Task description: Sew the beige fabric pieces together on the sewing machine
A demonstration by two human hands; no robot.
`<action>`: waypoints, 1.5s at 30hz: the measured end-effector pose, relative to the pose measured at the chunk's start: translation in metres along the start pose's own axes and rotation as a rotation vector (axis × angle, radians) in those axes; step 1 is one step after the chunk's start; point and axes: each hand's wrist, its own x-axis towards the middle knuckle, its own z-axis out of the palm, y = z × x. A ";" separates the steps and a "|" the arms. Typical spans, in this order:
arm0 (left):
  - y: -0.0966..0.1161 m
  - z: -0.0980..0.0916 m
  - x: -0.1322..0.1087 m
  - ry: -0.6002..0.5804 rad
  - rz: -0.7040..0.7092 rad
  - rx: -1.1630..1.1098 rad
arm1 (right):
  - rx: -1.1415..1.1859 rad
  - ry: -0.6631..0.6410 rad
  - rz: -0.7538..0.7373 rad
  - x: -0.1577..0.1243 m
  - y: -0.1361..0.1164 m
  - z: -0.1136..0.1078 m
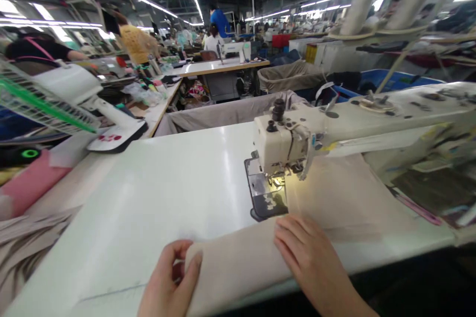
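A beige fabric piece (pixel 238 262) lies across the front of the white table, and more of it spreads under the arm of the sewing machine (pixel 275 143) on the right. My left hand (pixel 173 272) pinches the fabric's left end between thumb and fingers. Near the needle plate, my right hand (pixel 308 252) rests on the fabric with its fingers close together and bent over the folded edge; its thumb is hidden. The machine's small lamp lights the presser foot (pixel 277 182), just beyond my right hand.
A white fan (pixel 70 84) with a green stripe stands at the left, beside a pink roll (pixel 33 183). Grey fabric (pixel 33 257) hangs at the lower left. Pink scissors (pixel 420 208) lie at the right. Cloth-lined bins (pixel 223 111) stand behind the table; people work farther back.
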 end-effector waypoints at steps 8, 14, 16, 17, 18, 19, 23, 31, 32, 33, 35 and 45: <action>-0.015 -0.002 0.004 -0.073 0.048 0.040 | 0.012 -0.042 -0.071 -0.009 0.008 0.003; -0.015 -0.002 0.001 -0.103 0.067 0.081 | 0.016 -0.052 -0.115 -0.011 0.013 0.004; -0.014 -0.003 0.000 -0.118 0.071 0.101 | 0.017 -0.054 -0.122 -0.010 0.014 0.004; -0.015 -0.003 0.000 -0.127 0.072 0.109 | 0.016 -0.051 -0.125 -0.010 0.014 0.004; -0.015 -0.003 0.000 -0.135 0.073 0.114 | 0.013 -0.047 -0.130 -0.010 0.013 0.003; -0.015 -0.003 0.000 -0.138 0.074 0.117 | 0.011 -0.043 -0.136 -0.009 0.013 0.003; -0.015 -0.003 0.000 -0.133 0.073 0.121 | -0.002 -0.047 -0.159 -0.007 0.012 0.001; -0.013 -0.004 -0.002 -0.164 0.035 0.131 | -0.013 -0.036 -0.170 -0.004 0.010 -0.001; -0.013 -0.004 -0.001 -0.151 0.044 0.144 | -0.014 -0.039 -0.169 -0.004 0.010 -0.001; -0.013 -0.003 -0.001 -0.141 0.056 0.160 | -0.015 -0.040 -0.169 -0.004 0.010 -0.001; -0.013 -0.002 0.001 -0.128 0.079 0.191 | -0.013 -0.042 -0.174 -0.004 0.011 -0.001; -0.014 -0.006 0.000 -0.148 0.104 0.210 | 0.001 -0.037 -0.139 -0.007 0.013 0.002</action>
